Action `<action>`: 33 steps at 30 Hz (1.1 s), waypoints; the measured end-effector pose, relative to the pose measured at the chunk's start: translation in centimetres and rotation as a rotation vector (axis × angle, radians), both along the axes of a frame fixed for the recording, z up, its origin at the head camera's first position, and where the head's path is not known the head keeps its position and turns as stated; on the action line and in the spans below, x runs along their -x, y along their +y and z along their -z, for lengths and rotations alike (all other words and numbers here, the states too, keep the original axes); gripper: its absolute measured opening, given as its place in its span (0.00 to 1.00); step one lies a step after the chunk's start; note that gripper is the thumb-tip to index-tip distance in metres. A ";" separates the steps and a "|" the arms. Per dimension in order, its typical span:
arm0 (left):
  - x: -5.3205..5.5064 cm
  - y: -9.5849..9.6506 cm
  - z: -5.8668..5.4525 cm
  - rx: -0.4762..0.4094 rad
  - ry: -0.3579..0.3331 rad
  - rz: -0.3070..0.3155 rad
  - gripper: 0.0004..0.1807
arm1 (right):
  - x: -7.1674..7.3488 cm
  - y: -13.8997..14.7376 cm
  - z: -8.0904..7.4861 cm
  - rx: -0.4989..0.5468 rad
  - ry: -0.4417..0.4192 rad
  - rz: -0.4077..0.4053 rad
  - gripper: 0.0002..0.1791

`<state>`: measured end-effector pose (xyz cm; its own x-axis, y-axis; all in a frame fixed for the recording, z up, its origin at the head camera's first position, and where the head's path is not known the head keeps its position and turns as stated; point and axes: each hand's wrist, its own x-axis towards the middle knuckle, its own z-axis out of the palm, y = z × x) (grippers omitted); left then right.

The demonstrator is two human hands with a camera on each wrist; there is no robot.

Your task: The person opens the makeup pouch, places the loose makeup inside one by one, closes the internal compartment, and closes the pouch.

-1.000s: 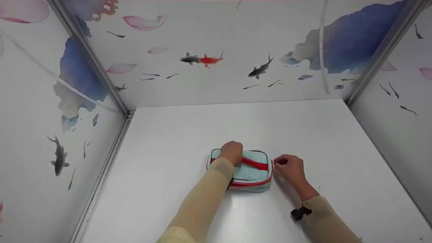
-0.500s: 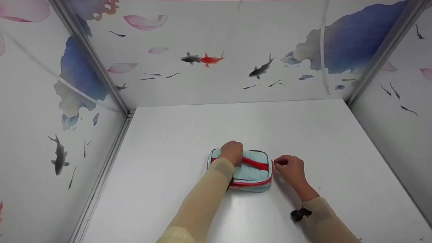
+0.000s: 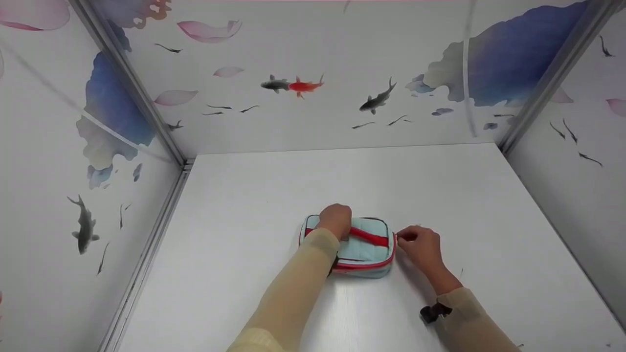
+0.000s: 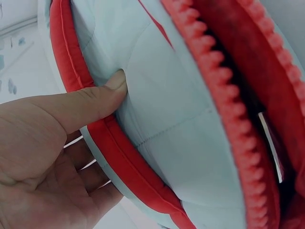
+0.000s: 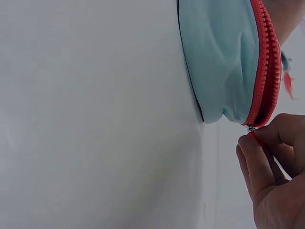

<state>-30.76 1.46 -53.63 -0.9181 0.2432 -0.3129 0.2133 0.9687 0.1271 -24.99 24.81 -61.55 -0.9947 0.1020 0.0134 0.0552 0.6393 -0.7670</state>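
A light-blue lunch bag point(image 3: 366, 251) with red trim lies on the white table. My left hand point(image 3: 336, 221) is on top of it at the red handle point(image 3: 370, 237). In the left wrist view the thumb of my left hand point(image 4: 62, 129) crosses the red strap and presses the quilted lid, with the fingers behind the strap. Red zipper teeth point(image 4: 238, 114) stand apart there, and a pale edge shows in the gap. At the bag's right corner my right hand point(image 3: 421, 245) pinches the red zipper pull point(image 5: 254, 135), attached to a small metal slider.
The white tabletop point(image 3: 244, 195) surrounds the bag. Printed panels with fish and petals, such as the back wall point(image 3: 332, 122), enclose the table at the back and sides. A black wrist camera point(image 3: 435, 311) sits on the right sleeve.
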 end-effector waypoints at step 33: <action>0.1 -0.2 0.6 -0.030 0.004 -0.059 0.15 | 0.1 -0.5 -0.3 0.014 -0.034 0.043 0.09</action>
<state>-30.86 1.25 -54.22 -0.9323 0.1978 -0.3027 0.1565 0.9754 0.1554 -25.09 24.28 -61.25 -0.9893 0.1443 -0.0222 0.1085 0.6247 -0.7733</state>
